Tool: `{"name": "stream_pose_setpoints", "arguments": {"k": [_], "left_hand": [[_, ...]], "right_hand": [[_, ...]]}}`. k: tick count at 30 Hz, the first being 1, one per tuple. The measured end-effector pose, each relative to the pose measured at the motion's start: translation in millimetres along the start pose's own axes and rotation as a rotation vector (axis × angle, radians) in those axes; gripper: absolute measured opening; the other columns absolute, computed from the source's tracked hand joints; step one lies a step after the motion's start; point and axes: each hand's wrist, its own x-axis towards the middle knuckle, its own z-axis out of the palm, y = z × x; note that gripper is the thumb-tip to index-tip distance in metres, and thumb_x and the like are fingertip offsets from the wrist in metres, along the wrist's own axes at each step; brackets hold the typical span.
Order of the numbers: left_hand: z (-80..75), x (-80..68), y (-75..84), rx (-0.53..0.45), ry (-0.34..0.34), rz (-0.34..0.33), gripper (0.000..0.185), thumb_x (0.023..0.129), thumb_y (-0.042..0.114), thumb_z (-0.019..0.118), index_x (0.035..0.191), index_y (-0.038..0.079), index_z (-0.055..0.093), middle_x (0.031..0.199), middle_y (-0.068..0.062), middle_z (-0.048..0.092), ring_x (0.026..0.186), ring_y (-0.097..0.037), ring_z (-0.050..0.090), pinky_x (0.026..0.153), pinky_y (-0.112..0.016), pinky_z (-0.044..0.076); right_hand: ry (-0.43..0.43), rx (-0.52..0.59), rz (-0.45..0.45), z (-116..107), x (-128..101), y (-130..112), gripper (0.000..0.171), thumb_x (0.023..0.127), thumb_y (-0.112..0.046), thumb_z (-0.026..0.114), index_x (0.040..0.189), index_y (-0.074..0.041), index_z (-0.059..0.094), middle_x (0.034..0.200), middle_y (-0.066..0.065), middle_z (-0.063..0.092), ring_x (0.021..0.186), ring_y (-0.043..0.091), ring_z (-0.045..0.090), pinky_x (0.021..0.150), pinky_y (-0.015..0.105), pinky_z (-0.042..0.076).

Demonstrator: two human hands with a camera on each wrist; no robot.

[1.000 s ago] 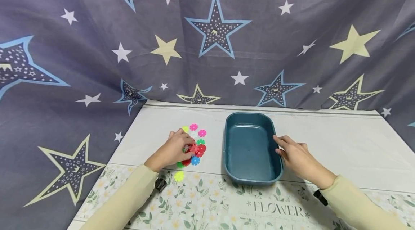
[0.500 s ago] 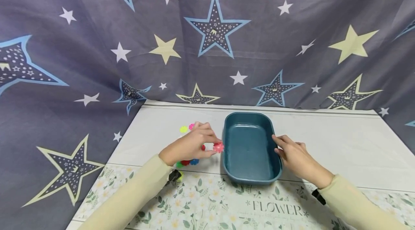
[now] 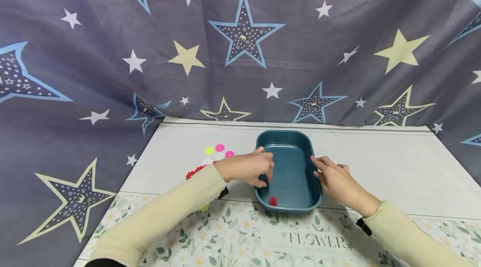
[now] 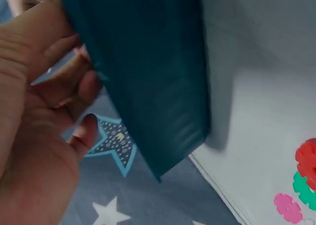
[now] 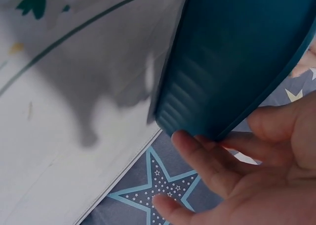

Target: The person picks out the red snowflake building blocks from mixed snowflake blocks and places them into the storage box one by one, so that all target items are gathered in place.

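Note:
A dark teal plastic basin (image 3: 289, 175) stands on the table, and one red snowflake disc (image 3: 273, 201) is inside it near its front wall. My left hand (image 3: 249, 167) is over the basin's left rim, its fingers bent loosely downward inside. Nothing shows between those fingers in the head view. On the right side, my right hand (image 3: 340, 179) holds the basin's rim between thumb and fingers, as the right wrist view also shows. Left of the basin lie several flower-shaped plastic discs, among them a pink disc (image 3: 219, 148) and a yellow disc (image 3: 209, 150); my left forearm covers part of them.
A white table cover (image 3: 375, 166) with a floral front strip (image 3: 233, 237) lies under everything. Behind and to the left hangs a grey star-patterned curtain (image 3: 293, 62). Red discs (image 3: 195, 171) show just beyond the left sleeve.
My left hand first picked a red disc from the pile, carried it right to the basin and let it go inside. My right hand stays at the rim.

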Motion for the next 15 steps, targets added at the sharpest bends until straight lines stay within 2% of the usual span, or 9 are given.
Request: {"name": "stream_pose_setpoints", "arguments": {"k": [4,8,11,15], "left_hand": [[0.2,6.9,-0.7,-0.028,-0.048,-0.042,0.021,0.081,0.031,0.076,0.100,0.021,0.076,0.092,0.010,0.066,0.081,-0.010,0.040,0.073,-0.030,0.022],[-1.7,10.8,4.4,-0.079,-0.074,-0.030,0.020,0.082,0.030,0.075,0.102,0.024,0.075,0.096,0.014,0.063,0.081,-0.009,0.039,0.073,-0.029,0.024],[0.5,17.6,11.4,-0.108,-0.126,0.009,0.020,0.089,0.020,0.068,0.106,0.028,0.074,0.098,0.019,0.059,0.083,-0.008,0.038,0.072,-0.026,0.026],[7.3,28.5,19.6,-0.112,-0.228,0.031,0.035,0.093,0.005,0.056,0.107,0.033,0.073,0.099,0.020,0.054,0.086,-0.007,0.038,0.071,-0.025,0.030]], "right_hand": [[0.003,-0.002,0.003,0,0,-1,0.041,0.092,-0.005,0.059,0.131,0.007,0.051,0.114,0.016,0.056,0.090,0.027,0.062,0.073,0.052,0.037],[-0.004,-0.002,0.011,-2,0,-2,0.042,0.092,-0.004,0.059,0.131,0.007,0.051,0.114,0.016,0.056,0.089,0.027,0.062,0.072,0.051,0.037],[-0.009,-0.004,0.014,-3,0,-2,0.042,0.092,-0.004,0.059,0.131,0.008,0.051,0.113,0.016,0.056,0.088,0.027,0.062,0.071,0.050,0.038],[-0.013,-0.004,0.015,-2,1,-2,0.042,0.092,-0.005,0.059,0.131,0.008,0.051,0.113,0.015,0.056,0.087,0.026,0.062,0.069,0.049,0.038]]}}
